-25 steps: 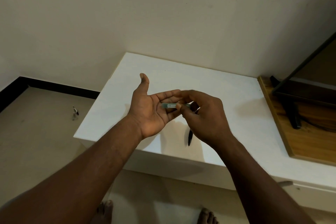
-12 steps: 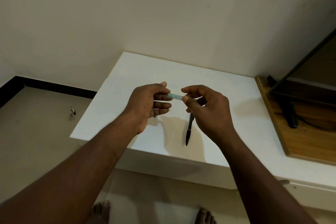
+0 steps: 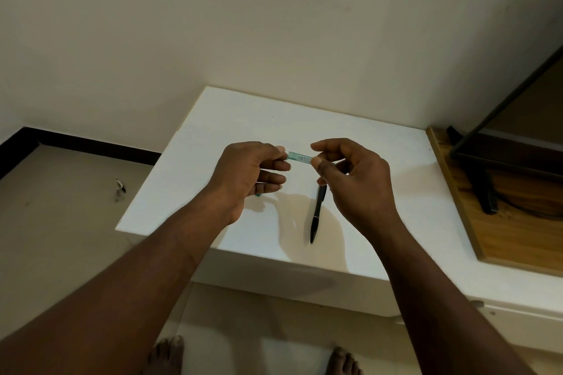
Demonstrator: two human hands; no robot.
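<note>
Teal tube [image 3: 300, 158] held level above the white table [image 3: 380, 143], off its surface. Left hand [image 3: 246, 173] pinches one end, thumb and forefinger clamped on it. Right hand [image 3: 356, 179] pinches the other end. Black pen [image 3: 316, 216] lies flat on the table near its front edge.

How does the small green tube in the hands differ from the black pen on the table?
The tube is pale green with a printed label; the pen is plain black. The left hand and right hand pinch the tube in the air, while the pen lies on the white table. Both are slender.
</note>
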